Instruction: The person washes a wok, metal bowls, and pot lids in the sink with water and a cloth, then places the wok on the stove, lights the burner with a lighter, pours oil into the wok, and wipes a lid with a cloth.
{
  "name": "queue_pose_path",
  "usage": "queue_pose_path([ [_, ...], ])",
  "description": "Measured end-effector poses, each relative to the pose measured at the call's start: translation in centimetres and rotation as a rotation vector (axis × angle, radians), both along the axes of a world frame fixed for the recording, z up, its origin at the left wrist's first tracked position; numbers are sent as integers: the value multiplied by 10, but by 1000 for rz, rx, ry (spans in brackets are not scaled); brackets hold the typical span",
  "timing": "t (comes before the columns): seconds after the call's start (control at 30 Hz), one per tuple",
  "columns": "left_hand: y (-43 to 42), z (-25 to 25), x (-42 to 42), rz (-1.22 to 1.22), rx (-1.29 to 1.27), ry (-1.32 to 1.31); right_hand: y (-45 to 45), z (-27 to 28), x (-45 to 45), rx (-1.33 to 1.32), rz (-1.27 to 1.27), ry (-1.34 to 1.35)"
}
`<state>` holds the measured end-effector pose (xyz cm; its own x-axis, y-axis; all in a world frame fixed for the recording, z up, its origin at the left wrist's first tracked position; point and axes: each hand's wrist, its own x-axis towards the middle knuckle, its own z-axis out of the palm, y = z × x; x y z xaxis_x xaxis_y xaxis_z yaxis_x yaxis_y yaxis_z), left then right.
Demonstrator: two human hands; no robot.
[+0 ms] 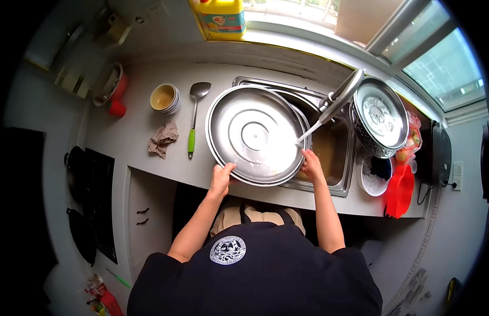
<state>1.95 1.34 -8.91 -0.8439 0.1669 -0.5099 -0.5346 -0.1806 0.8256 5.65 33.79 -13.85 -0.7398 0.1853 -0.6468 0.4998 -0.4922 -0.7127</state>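
Observation:
A wide, round stainless-steel lid (244, 113) lies level over the left part of the sink and the counter edge, its ringed face up and wet. My left hand (221, 180) grips its near left rim, thumb on top and fingers underneath. On the near right rim is my right hand (312, 166), closed around the edge. The grey faucet (343, 96) reaches in from the right, and a thin stream of water meets the lid's right side. Another metal rim shows partly beneath the lid; the rest of it is hidden.
Left of the lid lie a green-handled spatula (192, 138), stacked bowls (165, 98) and a crumpled cloth (163, 139). The sink (345, 176) has a metal rim. To its right stand a colander with a metal basin (381, 113), a white bowl (372, 184) and a red tray (400, 192).

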Motion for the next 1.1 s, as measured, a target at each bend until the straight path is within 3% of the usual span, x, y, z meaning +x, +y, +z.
queue_pose_path([
  [0.07,16,5,-2,-76,-132,132,9,-18,4,37,-9,-84],
  [0.13,16,3,-11,-168,-142,58,10,-28,13,63,-12,-120],
  [0.23,11,2,-41,-261,-163,-78,11,-39,9,213,-142,112],
  [0.3,15,-26,-68,-220,-114,-96,20,-42,0,369,-184,270],
  [0.37,32,-50,-91,-141,-78,-110,22,6,-13,733,-257,455],
  [0.47,66,-99,-113,-166,50,-239,23,84,-18,1095,-240,390],
  [0.53,93,-115,-109,-205,46,-325,15,137,-15,1335,-93,226],
  [0.73,74,-94,-77,-439,-195,-312,10,176,-3,1623,80,272],
  [0.87,14,-20,-81,-306,-208,-221,8,163,15,949,58,-72],
  [1.0,3,48,-94,-206,-205,10,18,79,48,364,-69,-85],
  [1.1,15,89,-92,-263,-247,226,6,26,71,175,30,-199],
])
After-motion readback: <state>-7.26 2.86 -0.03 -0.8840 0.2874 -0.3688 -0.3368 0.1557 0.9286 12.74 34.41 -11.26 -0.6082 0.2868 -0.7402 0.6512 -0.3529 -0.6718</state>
